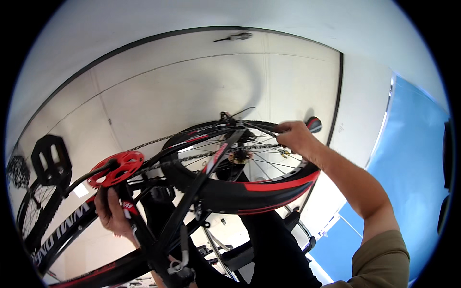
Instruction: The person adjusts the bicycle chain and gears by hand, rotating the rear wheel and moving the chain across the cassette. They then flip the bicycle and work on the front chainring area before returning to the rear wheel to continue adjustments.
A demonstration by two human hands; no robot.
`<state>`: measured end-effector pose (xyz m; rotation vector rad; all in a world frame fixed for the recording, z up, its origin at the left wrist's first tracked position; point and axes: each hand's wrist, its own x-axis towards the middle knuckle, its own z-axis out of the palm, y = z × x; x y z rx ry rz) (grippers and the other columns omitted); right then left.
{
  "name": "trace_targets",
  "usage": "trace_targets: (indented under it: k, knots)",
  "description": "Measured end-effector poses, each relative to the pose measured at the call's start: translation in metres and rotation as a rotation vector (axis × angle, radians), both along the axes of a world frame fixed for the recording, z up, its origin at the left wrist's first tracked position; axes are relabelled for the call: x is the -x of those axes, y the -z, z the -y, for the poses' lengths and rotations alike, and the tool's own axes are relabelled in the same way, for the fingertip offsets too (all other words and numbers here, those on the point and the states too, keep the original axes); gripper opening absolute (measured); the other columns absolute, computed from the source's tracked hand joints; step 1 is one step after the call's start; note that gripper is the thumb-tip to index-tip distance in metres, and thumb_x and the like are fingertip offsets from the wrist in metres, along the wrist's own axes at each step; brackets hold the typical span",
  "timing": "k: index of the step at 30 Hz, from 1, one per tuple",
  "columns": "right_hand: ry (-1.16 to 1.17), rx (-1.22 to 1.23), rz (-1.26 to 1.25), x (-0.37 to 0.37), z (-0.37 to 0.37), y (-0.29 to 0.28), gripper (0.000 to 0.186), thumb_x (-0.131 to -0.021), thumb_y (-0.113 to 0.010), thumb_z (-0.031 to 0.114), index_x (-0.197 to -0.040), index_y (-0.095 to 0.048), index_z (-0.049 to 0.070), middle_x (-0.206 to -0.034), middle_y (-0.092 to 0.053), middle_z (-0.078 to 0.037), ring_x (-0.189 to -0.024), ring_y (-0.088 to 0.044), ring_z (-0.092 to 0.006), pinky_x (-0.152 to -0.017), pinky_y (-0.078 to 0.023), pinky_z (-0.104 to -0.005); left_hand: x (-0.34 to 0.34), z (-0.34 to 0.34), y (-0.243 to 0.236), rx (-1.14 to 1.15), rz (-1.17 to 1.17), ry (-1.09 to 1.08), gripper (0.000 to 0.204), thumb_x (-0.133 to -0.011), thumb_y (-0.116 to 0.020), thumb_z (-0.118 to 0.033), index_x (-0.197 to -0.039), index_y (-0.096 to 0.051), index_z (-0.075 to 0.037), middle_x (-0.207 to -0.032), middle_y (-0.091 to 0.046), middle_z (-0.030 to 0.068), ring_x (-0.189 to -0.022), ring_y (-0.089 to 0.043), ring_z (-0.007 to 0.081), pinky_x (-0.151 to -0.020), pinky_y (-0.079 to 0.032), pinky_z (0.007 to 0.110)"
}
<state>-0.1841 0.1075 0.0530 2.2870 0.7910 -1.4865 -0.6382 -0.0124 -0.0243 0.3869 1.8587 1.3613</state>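
A black bicycle frame with red and white markings [192,187] leans across the view, its rear wheel [254,192] at the middle. My left hand [113,211] is closed round the frame tube just below the red chainring [116,169]. Beyond the wheel's hub, my right hand [294,134] pinches the end of a slim dark bar [261,127] that reaches toward the rear axle. I cannot make out whether it is a tool or a part of the bicycle. The chain [192,157] runs from the chainring to the rear sprockets [246,138].
A screwdriver [235,37] lies near the far edge of the pale surface [158,96]. The black pedal [50,161] sticks out at the left, near the other wheel [32,206]. A black-and-red saddle-like piece [313,125] sits past my right hand. Blue sheeting [408,158] covers the right side.
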Motion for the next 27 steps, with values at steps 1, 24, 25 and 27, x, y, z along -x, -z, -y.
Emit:
trace_targets:
  k: [1, 24, 25, 27]
  knots:
    - [0.004, 0.112, 0.02, 0.001, 0.005, 0.001, 0.034, -0.083, -0.063, 0.013, -0.112, -0.075, -0.001, -0.077, -0.067, -0.006, -0.058, -0.053, -0.0117, -0.05, -0.042, -0.0293, -0.003, -0.005, -0.004, 0.031, 0.019, -0.001, 0.026, -0.096, -0.068, -0.002, -0.12, -0.066, 0.007, -0.112, -0.07, 0.0128, -0.1, -0.066, 0.0171, -0.094, -0.054, 0.031]
    - [-0.905, -0.161, -0.402, 0.066, -0.01, 0.01, 0.034, -0.077, -0.048, -0.011, -0.095, -0.073, 0.003, -0.111, -0.064, -0.017, -0.107, -0.062, -0.037, -0.09, -0.052, -0.0427, -0.021, -0.029, -0.035, -0.053, 0.131, -0.04, 0.032, -0.1, -0.066, -0.006, -0.128, -0.062, 0.008, -0.089, -0.07, 0.0105, -0.083, -0.069, 0.018, -0.084, -0.057, 0.031]
    - [-0.957, -0.12, -0.379, 0.073, -0.016, 0.012, 0.033, -0.078, -0.049, -0.011, -0.095, -0.074, 0.003, -0.111, -0.064, -0.017, -0.108, -0.062, -0.0364, -0.091, -0.052, -0.0425, -0.022, -0.031, -0.036, -0.041, 0.139, -0.065, 0.032, -0.099, -0.066, -0.006, -0.128, -0.062, 0.008, -0.088, -0.071, 0.01, -0.083, -0.069, 0.0171, -0.083, -0.056, 0.03]
    - [-1.06, -0.033, -0.337, 0.09, -0.034, 0.015, 0.032, -0.078, -0.05, -0.01, -0.094, -0.074, 0.004, -0.112, -0.065, -0.016, -0.111, -0.063, -0.0352, -0.091, -0.052, -0.0419, -0.024, -0.033, -0.038, -0.013, 0.155, -0.117, 0.032, -0.098, -0.067, -0.006, -0.127, -0.063, 0.009, -0.087, -0.071, 0.0092, -0.082, -0.069, 0.0153, -0.082, -0.055, 0.028]
